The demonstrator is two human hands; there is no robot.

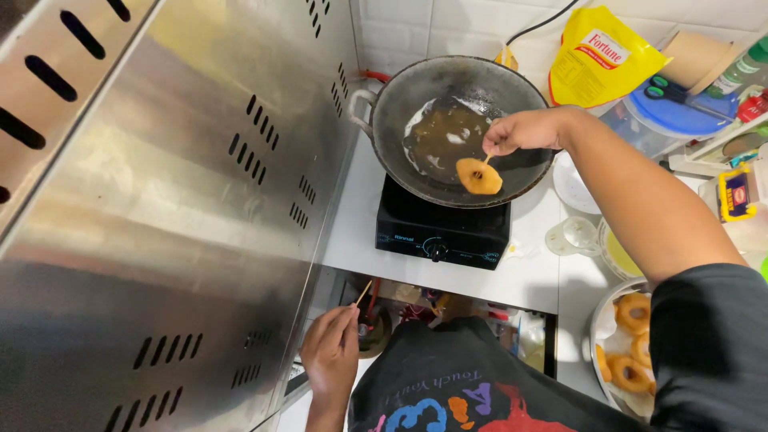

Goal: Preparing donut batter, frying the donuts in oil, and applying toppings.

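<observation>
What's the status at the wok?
Right hand lifts fritter on stick over wok. Left hand holds second stick, low. Nothing blocking.

Right hand (524,130) fingertips pinch a thin stick, mostly hidden in the grip; the ring-shaped fried piece (479,176) on it covers part of the wok (416,88) floor. Left hand (332,352) low by the counter front edge, wrist cut off by the bottom edge; holds a thin stick (364,292), grip too small to read. Plate of fried rings (632,320) at the counter's right corner half hidden behind the dark sleeve. Yellow pouch (600,56) and blue-lidded tub (680,112) cropped or overlapped at top right. Items under the counter too dark and cluttered to identify.
</observation>
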